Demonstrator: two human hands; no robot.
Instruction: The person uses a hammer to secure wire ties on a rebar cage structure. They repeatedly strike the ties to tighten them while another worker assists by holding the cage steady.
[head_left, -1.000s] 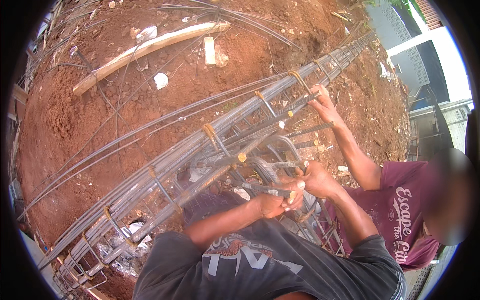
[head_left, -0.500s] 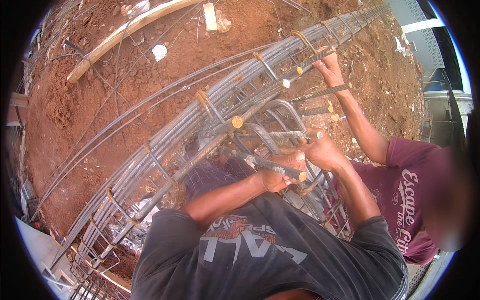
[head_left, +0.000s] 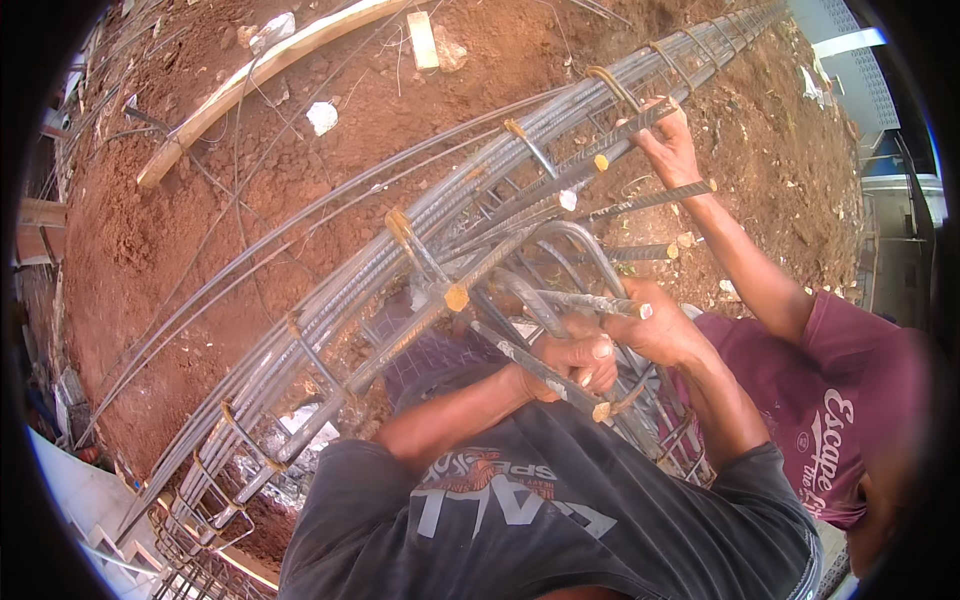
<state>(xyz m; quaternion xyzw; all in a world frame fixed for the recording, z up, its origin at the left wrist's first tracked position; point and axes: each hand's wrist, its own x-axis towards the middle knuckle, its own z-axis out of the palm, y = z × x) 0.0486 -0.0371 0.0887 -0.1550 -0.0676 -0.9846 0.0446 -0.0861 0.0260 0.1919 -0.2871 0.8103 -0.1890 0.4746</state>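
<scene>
Both hands have drawn closer to the chest since a second ago. The left hand (head_left: 578,360) is clenched on a short rebar piece (head_left: 535,367); the right hand (head_left: 660,330) clenches another bar (head_left: 590,301) inside the rebar cage (head_left: 400,270). A co-worker's hand (head_left: 672,145) grips the cage's top.

wooden plank (head_left: 262,75) on red soil (head_left: 180,230); co-worker's maroon shirt (head_left: 830,400).

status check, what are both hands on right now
Left hand gripping a short rebar bar. Right hand closed on a stirrup of the rebar cage. Co-worker's hand holding the cage further along.
</scene>
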